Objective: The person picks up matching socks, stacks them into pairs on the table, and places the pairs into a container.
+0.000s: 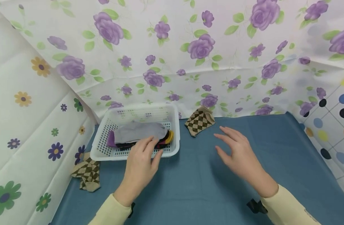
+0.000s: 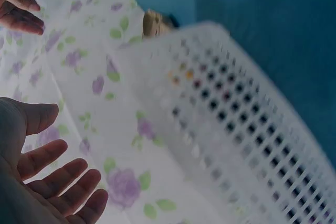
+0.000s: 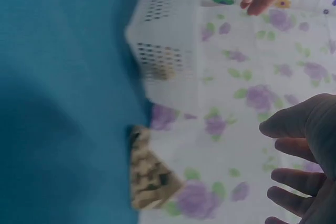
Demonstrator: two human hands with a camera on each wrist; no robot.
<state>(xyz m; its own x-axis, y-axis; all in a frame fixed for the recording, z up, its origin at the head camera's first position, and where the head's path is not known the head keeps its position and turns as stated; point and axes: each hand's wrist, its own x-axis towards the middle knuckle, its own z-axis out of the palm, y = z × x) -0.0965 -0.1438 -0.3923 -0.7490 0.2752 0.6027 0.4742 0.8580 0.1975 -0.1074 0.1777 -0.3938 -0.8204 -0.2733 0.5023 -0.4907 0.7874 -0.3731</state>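
My left hand (image 1: 142,162) hovers over the near edge of a white plastic basket (image 1: 135,108), fingers loosely extended and holding nothing. Inside the basket lies a folded grey cloth item (image 1: 141,131) on top of purple, black and yellow ones. To the right, my right hand (image 1: 239,153) is raised above the blue tabletop, its fingers spread and nothing in them. Nearest to it, a brown-and-beige argyle sock (image 1: 200,121) lies by the back wall. A second argyle sock (image 1: 89,173) rests at the basket's left front corner, partly crumpled.
A blue cloth (image 1: 189,184) covers the table. Behind it hangs a white sheet with purple flowers (image 1: 172,56); a daisy-patterned sheet (image 1: 28,125) stands at left and a dotted one (image 1: 333,131) at right. Black wrist straps (image 1: 257,207) show at the sleeves.
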